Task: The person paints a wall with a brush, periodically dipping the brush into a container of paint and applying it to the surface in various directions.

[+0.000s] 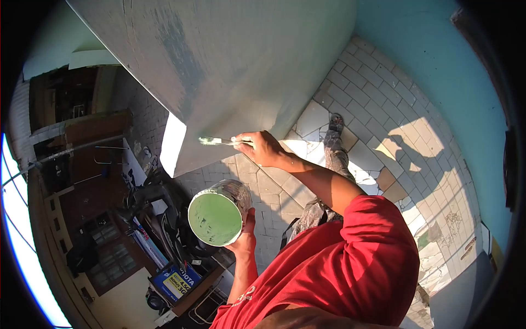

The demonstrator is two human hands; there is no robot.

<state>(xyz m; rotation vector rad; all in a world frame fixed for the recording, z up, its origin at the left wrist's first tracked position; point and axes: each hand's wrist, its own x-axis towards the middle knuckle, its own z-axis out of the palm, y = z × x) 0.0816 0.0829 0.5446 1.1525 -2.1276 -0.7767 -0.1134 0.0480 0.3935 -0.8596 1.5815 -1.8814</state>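
Note:
In the head view, my right hand [259, 148] is closed around the handle of a paintbrush [212, 141], whose bristles carry green paint and point left. The brush overlaps the lower part of a grey-green wall [246, 60] that shows darker brushed patches. Below it, my left hand [244, 239] grips a paint bucket [236, 193] from its side and underneath. The bucket tilts so its mouth faces me, and light green paint coats the inside. Paint smears mark its outer wall.
Paving blocks [378, 90] and broken tile pieces [364, 156] cover the ground beside a turquoise wall [433, 60]. A motorcycle [172, 219] and a blue printed box [176, 282] stand at the lower left. The grey-green wall ends at a bright white edge [172, 145].

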